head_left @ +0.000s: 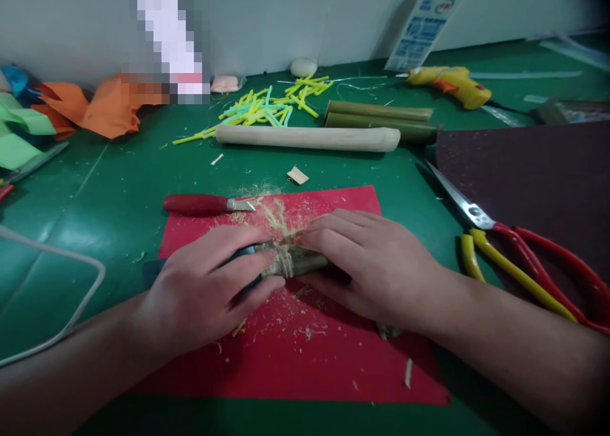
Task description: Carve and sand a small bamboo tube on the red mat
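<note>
A short greenish-brown bamboo piece [307,262] lies across a red mat [343,366], with pale frayed fibres near its middle. My left hand [210,277] is closed over its left end, and beneath that palm is a dark blue thing [155,271] whose kind I cannot make out. From the right, my right hand [376,267] wraps its fingers over the bamboo; its thumb side is partly hidden. Shavings and dust are scattered around both hands. Just beyond my left hand lies a red-handled knife [204,204] with a short blade.
A pale peeled bamboo stick [307,138] lies behind the mat, near green bamboo pieces [381,121] and yellow-green cut straws [257,109]. Red-handled scissors [519,245] and yellow-handled pliers [524,277] flank my right forearm. A yellow glue gun [450,86] and white cable [98,290] are also here.
</note>
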{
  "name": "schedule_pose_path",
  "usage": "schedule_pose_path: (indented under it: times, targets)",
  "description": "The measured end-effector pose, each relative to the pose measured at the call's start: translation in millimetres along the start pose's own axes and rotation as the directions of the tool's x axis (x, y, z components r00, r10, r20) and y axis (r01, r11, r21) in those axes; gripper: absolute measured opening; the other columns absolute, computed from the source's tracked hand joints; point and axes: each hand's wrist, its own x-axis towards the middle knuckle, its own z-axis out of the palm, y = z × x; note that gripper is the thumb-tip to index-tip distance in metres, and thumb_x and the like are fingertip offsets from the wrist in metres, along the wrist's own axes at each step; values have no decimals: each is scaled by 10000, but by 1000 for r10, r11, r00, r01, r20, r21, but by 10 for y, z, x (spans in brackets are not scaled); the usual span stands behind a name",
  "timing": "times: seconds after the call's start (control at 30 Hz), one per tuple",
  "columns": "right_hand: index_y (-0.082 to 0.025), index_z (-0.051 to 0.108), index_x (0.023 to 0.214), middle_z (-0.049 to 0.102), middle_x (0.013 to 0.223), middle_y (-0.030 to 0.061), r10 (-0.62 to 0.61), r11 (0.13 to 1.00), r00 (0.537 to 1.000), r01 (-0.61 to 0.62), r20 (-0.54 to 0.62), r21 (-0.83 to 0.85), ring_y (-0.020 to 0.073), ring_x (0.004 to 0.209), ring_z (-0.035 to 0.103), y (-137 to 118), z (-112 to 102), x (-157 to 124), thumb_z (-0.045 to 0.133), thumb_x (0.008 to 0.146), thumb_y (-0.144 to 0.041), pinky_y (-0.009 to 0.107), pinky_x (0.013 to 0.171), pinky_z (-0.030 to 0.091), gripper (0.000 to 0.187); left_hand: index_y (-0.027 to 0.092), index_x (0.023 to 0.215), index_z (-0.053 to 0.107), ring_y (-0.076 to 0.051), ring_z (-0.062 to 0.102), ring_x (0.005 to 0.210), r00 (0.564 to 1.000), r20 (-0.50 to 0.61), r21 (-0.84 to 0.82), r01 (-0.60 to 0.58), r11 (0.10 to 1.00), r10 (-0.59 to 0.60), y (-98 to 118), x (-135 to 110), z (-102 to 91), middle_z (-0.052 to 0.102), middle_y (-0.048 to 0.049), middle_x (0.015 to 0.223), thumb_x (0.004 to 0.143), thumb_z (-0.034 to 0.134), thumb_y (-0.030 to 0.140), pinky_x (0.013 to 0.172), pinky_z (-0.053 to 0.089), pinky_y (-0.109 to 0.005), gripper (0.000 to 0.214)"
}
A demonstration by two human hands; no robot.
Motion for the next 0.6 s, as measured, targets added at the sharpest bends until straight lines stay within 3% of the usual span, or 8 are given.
schedule_pose_path:
  times: [0.3,0.6]
  targets:
    - [-106,642,990,669,922,112,-9,998,1000,8,-13,-64,235,859,601,-45,3,38,486,879,-274,363,723,479,255,159,956,627,-189,627,913,998,7,19,-55,998,55,-3,43,-9,647,-70,1038,800,635,278,795,524,-313,196]
    - [-101,598,1006,628,961,114,20,998,1000,-22,23,59,221,886,563,-54,-14,29,500,852,-278,338,722,452,254,167,964,618,-189,605,940,998,49,15,-46,999,46,-8,60,-18,638,-58,1035,833,588,284,853,506,-334,178]
